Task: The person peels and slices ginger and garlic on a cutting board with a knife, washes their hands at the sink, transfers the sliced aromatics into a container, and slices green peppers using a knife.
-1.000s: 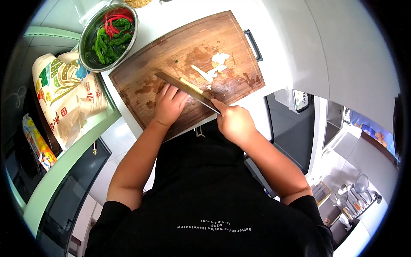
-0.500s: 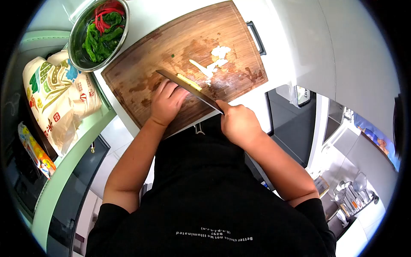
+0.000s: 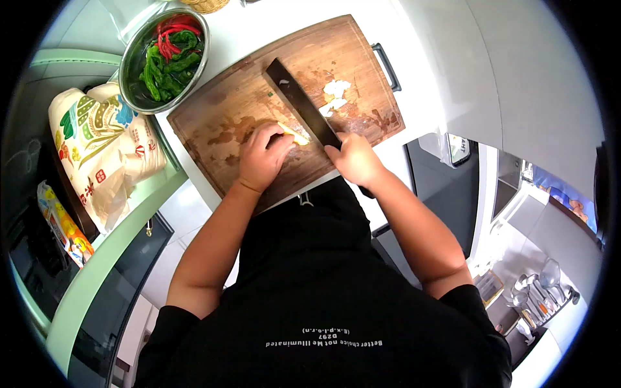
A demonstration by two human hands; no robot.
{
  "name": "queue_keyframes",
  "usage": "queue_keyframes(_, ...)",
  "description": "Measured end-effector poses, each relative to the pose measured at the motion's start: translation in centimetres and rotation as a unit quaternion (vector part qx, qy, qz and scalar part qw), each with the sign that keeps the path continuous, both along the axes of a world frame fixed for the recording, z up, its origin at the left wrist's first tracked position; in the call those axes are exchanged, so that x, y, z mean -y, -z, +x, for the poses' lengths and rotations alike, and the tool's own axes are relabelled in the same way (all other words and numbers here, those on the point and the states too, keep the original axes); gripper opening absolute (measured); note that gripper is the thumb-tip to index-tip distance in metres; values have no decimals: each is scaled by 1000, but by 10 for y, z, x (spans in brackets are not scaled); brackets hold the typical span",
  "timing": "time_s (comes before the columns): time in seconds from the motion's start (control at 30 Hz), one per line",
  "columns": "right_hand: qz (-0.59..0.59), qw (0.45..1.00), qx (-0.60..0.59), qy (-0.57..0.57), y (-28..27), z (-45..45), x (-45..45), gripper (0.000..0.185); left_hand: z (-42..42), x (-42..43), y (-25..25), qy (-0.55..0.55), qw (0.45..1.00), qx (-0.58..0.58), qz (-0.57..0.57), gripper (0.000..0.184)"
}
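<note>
My right hand is closed around the handle of a kitchen knife. Its broad dark blade slants up and left over the wooden cutting board, with its flat side showing. Left of the blade, my left hand rests on the board, fingers curled against a pale yellow piece that looks like peeled ginger. The fingers cover part of that piece. Pale chopped bits lie on the board to the right of the blade, and the blade may hide some of them.
A metal bowl of green and red peppers stands at the board's upper left. Beyond it is a printed plastic bag. The board has a dark handle at its right end. Utensils hang at lower right.
The knife has moved right, away from the yellow piece, and its blade now shows its flat side. My left hand stays at the piece. The whole view has shifted slightly.
</note>
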State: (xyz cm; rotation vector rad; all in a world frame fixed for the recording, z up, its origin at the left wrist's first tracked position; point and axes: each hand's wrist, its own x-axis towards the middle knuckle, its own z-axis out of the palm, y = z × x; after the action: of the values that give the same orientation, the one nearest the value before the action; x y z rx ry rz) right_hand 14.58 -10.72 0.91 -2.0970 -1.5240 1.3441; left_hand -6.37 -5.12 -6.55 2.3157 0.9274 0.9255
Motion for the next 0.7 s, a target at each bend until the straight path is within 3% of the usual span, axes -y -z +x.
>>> queue_keyframes(0.1,67,990,104,-67,-16,-15,15,26,-3,4,2,-10,1000,-5,2,21)
queue_keyframes(0.2,61,979,170,-93,-45,-30,22,31,-3,6,4,-21,999,-32,20,21)
queue_keyframes(0.7,-75,966,211,-132,-51,-22,39,34,-6,5,8,-9,999,-28,16,23)
